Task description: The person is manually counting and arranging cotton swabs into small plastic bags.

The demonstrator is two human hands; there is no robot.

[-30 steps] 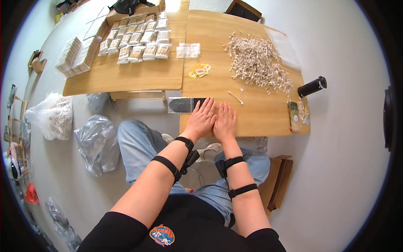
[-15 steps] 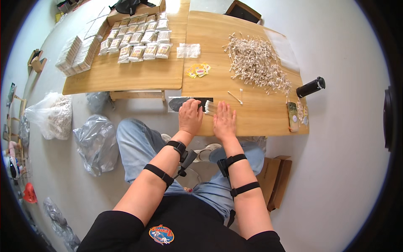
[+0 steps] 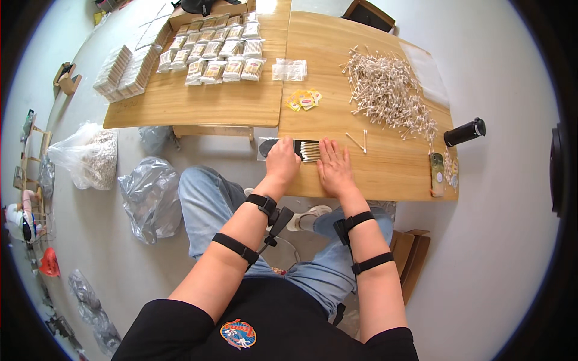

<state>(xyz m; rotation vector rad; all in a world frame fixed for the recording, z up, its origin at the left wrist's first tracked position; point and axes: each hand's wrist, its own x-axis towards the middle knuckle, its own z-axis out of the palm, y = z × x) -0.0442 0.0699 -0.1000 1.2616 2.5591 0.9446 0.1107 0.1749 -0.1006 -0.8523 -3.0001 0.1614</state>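
From the head view, I see the person seated at a wooden counter [image 3: 385, 177], both bare hands near its front edge. The left hand [image 3: 283, 159] has its fingers curled over a black sheet with a clear margin [image 3: 270, 148]; whether that grip pinches the sheet, I cannot tell from here. The right hand [image 3: 336, 165] lies flat, palm down, its grip opened out with the fingers straight. Between the two hands sits a neat row of cotton swabs [image 3: 310, 150], sticks running left to right, their left tips against the black of the sheet and their right ends just beside the right fingers. Beyond that hand lie two loose swabs [image 3: 359, 143], and farther off spreads a big heap of cotton swabs [image 3: 388, 90]. A black tumbler [image 3: 464, 132] lies at the right edge near a phone [image 3: 437, 174]. Ahead of the left hand are yellow-and-white cards [image 3: 304, 98], then clear plastic bags [image 3: 289, 70]. Filled swab packets [image 3: 223, 51] stand in rows on the adjoining counter [image 3: 198, 108], with white stacks [image 3: 125, 72] at its left.
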